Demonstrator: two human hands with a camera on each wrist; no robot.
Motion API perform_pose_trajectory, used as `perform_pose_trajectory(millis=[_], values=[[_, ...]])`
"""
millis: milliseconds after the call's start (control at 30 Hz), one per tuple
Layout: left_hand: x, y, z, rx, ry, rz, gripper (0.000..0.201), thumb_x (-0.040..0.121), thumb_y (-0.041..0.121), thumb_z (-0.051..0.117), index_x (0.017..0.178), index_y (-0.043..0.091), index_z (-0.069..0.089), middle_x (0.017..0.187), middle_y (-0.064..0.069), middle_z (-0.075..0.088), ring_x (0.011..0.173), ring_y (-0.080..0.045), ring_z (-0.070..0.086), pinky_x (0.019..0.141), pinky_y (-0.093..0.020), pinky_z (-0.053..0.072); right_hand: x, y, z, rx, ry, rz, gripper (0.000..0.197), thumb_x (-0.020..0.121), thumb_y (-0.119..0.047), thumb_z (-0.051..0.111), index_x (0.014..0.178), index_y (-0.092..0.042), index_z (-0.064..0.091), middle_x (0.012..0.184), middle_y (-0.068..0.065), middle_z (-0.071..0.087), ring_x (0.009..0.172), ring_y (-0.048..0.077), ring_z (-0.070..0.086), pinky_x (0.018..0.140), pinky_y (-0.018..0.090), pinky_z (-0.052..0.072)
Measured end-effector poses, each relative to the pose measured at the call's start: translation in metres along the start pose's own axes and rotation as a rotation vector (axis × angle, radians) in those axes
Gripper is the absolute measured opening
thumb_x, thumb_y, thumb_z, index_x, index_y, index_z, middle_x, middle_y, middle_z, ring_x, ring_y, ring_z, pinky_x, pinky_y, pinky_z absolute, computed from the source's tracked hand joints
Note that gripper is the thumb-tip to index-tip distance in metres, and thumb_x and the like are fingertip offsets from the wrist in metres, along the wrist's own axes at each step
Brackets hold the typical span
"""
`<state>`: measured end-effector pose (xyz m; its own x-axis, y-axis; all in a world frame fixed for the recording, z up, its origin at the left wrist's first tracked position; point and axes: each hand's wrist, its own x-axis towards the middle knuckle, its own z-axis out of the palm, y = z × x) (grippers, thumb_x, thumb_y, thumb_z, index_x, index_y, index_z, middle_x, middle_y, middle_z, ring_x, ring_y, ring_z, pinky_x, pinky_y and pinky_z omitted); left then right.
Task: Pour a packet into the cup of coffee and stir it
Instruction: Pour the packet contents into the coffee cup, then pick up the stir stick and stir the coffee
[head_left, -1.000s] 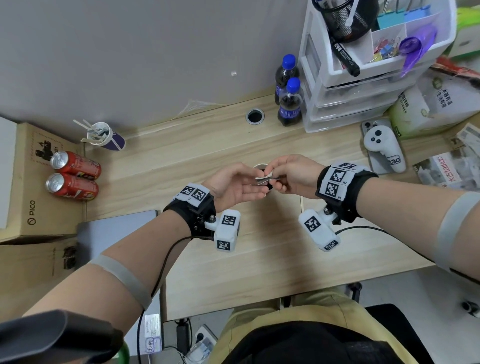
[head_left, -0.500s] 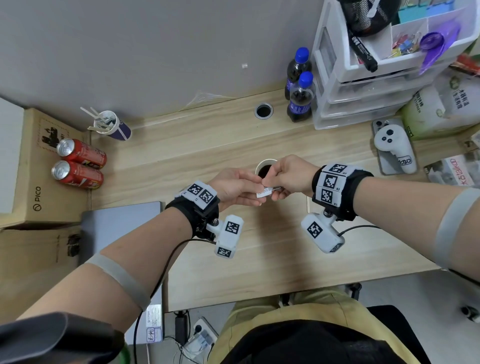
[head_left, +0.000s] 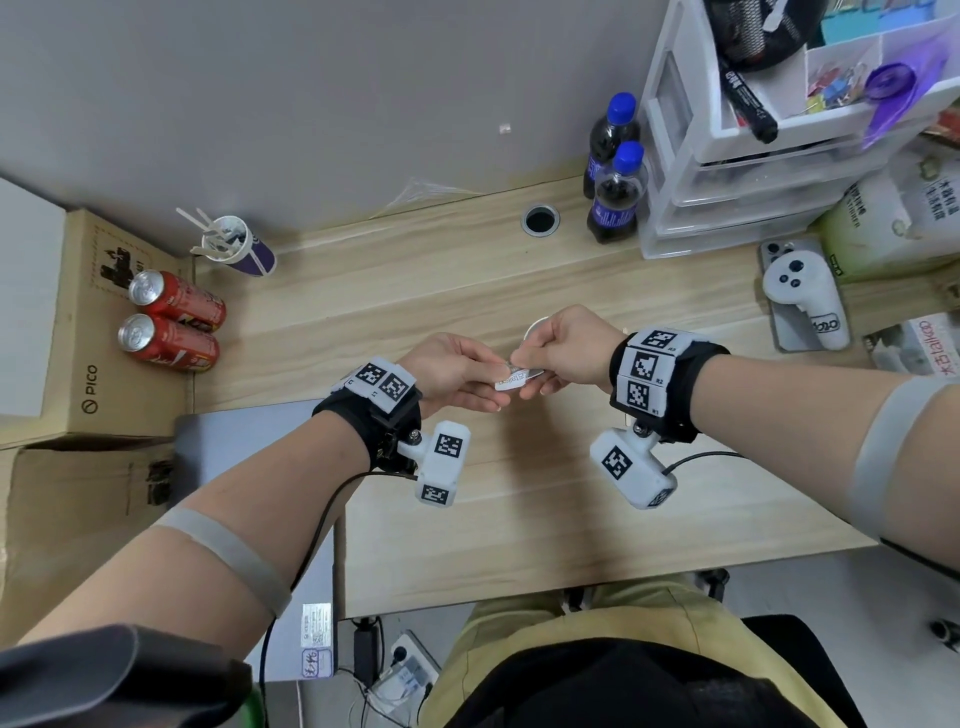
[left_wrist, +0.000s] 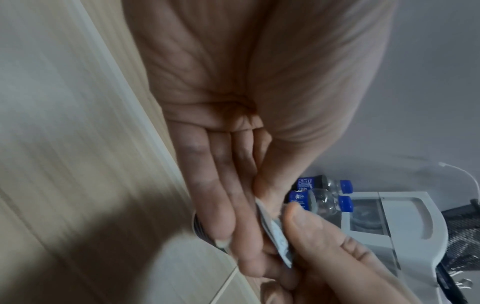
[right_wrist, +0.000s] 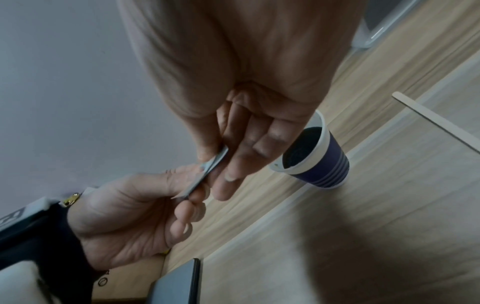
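Both hands lower, one packet (head_left: 511, 375) (pinched)

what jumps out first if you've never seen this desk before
Both hands meet over the middle of the wooden desk: the left hand and right hand pinch a small white packet between them. Just behind the right hand stands the striped blue cup of coffee, dark to near the rim. Off to the left, two red cans lie on a cardboard box.
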<state>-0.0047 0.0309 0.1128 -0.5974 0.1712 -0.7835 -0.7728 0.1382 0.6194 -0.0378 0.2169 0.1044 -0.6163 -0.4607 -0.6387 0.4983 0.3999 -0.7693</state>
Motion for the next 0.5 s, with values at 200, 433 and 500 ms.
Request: perform_pose_trajectory(millis=[200, 433, 500], values=[[0.008, -0.021, -0.018, 0.158, 0.055, -0.033, 0.010, 0.094, 0.002, 0.069, 0.087, 0.008, 0.066, 0.073, -0.006, 0.073, 0.060, -0.017, 0.074, 0.061, -0.029, 0.064, 0.000, -0.003, -0.022, -0.079, 0.280, 0.014, 0.019, 0.092, -0.023, 0.057, 0.093, -0.007, 0.066, 0.080, 0.009, 0.069, 0.060, 0.019, 0.063, 0.041, 0.016, 0.043], [0.042, -0.068, -0.029, 0.445, 0.328, -0.120, 0.014, 0.091, 0.003, 0.069, 0.080, 0.009, 0.066, 0.067, -0.012, 0.065, 0.055, -0.019, 0.061, 0.053, -0.027, 0.059, 0.008, 0.062, -0.086, -0.304, 0.563, 0.268, 0.017, 0.083, -0.016, 0.053, 0.090, -0.012, 0.069, 0.088, 0.016, 0.075, 0.077, 0.032, 0.073, 0.069, 0.036, 0.060], [0.054, -0.078, -0.028, 0.501, 0.386, -0.111, 0.011, 0.089, 0.003, 0.070, 0.081, 0.009, 0.066, 0.070, -0.015, 0.069, 0.055, -0.025, 0.061, 0.058, -0.033, 0.058, 0.008, 0.082, -0.089, -0.460, 0.571, 0.344, 0.020, 0.083, -0.014, 0.056, 0.096, -0.007, 0.071, 0.098, 0.018, 0.072, 0.087, 0.036, 0.070, 0.079, 0.039, 0.059]])
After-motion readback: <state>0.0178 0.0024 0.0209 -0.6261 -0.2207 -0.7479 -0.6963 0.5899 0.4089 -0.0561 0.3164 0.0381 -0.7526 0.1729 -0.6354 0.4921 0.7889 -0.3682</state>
